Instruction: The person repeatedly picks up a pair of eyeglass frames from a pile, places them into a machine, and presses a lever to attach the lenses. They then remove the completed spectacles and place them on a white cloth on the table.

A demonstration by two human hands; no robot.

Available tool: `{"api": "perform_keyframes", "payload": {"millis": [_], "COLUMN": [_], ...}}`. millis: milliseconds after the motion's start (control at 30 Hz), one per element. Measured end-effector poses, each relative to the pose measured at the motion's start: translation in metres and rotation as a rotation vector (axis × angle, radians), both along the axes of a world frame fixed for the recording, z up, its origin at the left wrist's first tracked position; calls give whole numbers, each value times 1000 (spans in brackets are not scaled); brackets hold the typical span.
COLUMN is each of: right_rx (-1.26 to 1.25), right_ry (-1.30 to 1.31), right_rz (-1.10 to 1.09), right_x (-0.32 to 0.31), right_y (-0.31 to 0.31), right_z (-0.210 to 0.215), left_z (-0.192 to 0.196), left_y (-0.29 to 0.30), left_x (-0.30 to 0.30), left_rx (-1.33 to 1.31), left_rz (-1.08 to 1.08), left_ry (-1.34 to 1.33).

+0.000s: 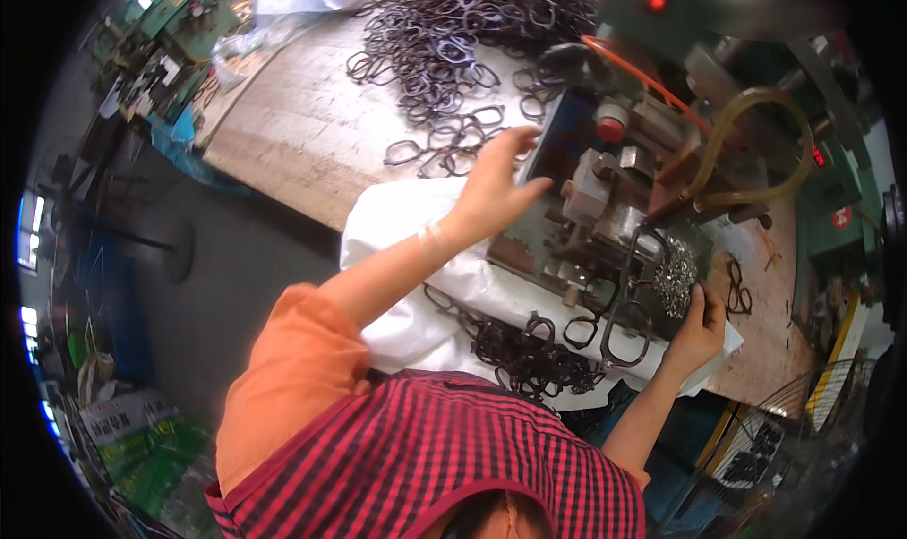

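My left hand (493,188) reaches over the near left edge of a small bench machine (595,194), thumb and fingers apart and nothing between them. Just beyond it lie loose dark eyeglass frames (449,142). At the machine's right, my right hand (697,333) has its fingers drawn together at the edge of a heap of tiny shiny metal parts (674,279). Whatever its fingertips hold is too small to make out. Between the hands, one dark eyeglass frame (625,342) stands tilted against the machine's front.
A large tangled pile of eyeglass frames (472,19) covers the back of the wooden table (283,114). More dark frames (539,355) lie on white cloth (397,218) before me. A looped hose (803,133) arches at the right. One frame (737,289) rests right of the metal parts.
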State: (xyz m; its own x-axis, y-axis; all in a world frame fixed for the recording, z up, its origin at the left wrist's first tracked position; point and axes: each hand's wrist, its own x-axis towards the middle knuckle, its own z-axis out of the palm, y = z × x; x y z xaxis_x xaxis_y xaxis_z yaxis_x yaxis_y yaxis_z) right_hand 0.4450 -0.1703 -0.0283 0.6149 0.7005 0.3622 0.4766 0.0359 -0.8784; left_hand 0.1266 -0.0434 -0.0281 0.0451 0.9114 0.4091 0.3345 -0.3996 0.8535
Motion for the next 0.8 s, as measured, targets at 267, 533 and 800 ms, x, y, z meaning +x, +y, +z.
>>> {"api": "perform_keyframes", "payload": {"millis": [267, 533, 800], "right_rx": [-78, -62, 149], "right_ry": [-71, -7, 329], "right_rz": [6, -12, 505], "right_x": [-4, -3, -76], "right_y": [4, -54, 60], "right_z": [5, 16, 78], "left_z": [27, 9, -58], "left_y": [82, 46, 74], "left_x": [0, -99, -84], "left_rx": [182, 15, -10], "left_rz": [214, 214, 332], "left_ry": [-138, 510, 899]}}
